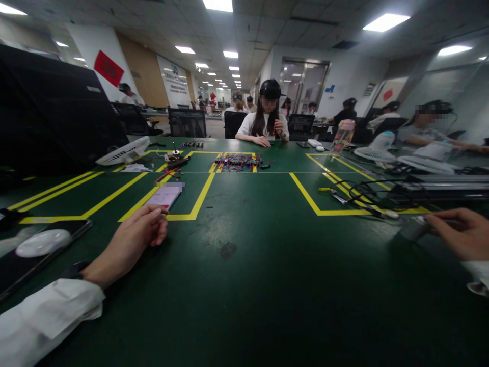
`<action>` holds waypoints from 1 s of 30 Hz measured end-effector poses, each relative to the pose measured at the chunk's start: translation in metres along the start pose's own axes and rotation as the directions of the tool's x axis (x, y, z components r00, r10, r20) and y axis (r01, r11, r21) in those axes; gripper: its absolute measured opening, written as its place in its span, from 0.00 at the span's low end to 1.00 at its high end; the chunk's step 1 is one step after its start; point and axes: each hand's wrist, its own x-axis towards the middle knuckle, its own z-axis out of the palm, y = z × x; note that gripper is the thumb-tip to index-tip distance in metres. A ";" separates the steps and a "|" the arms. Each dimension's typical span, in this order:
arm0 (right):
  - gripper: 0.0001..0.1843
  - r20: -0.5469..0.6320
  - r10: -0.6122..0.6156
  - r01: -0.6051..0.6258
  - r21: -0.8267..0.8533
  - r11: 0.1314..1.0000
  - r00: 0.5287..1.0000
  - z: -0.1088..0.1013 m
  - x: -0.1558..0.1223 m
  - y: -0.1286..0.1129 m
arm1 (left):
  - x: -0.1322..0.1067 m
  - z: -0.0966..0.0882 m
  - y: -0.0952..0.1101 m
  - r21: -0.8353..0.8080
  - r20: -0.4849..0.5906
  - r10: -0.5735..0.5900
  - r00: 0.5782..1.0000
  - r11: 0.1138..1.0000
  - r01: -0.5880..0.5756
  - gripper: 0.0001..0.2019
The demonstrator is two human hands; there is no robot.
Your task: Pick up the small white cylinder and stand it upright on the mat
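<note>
On the green table, a phone lies with its screen lit, showing large digits. My left hand is at its lower end, fingers loosely curled and one fingertip over the bottom of the screen; nothing shows inside the curl. Far to the right, the fingers of my right hand pinch the end of a small grey metal-looking cylinder, which is tilted and blurred. I cannot tell whether it rests on the table. Black cables with a white-tipped end lie just beyond it.
Yellow tape marks areas on the green table. A white mouse sits on a dark slab at left. Tangled wires, white fans and a bottle stand farther back. A person sits opposite.
</note>
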 end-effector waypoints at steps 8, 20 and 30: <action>0.12 0.111 0.050 -0.059 0.078 0.995 0.993 -0.005 -0.007 -0.014 | -0.001 -0.001 0.000 0.006 0.007 -0.011 1.000 1.000 0.011 0.07; 0.22 0.029 0.132 -0.135 0.285 0.949 0.991 -0.006 -0.017 -0.016 | -0.004 0.001 0.002 0.018 0.019 -0.023 1.000 1.000 0.022 0.05; 0.29 0.228 0.165 -0.248 0.406 0.880 0.960 0.004 0.000 0.003 | -0.003 -0.001 -0.001 0.027 0.026 -0.011 1.000 1.000 0.011 0.07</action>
